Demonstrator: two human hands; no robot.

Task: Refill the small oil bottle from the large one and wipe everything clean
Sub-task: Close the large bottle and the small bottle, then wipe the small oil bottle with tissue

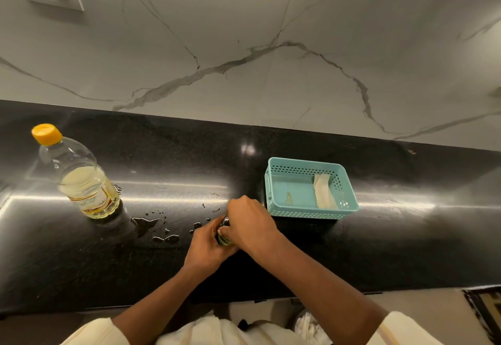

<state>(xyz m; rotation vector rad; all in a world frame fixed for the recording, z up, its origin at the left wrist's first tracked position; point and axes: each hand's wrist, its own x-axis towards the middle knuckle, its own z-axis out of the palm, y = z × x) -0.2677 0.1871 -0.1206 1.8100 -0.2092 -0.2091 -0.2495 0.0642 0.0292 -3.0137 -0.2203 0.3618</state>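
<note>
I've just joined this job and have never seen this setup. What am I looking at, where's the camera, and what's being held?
No machine here: a person works with two bare hands. The one picture comes from a wide-angle camera on the person's head, looking forward and down, so the arms enter from below. The left hand wraps the body of the small bottle, and the right hand curls over its top. On the black counter: the large oil bottle, yellow-capped, at left; spilled puddles near the hands; a teal basket at right with a pale cloth inside.
</note>
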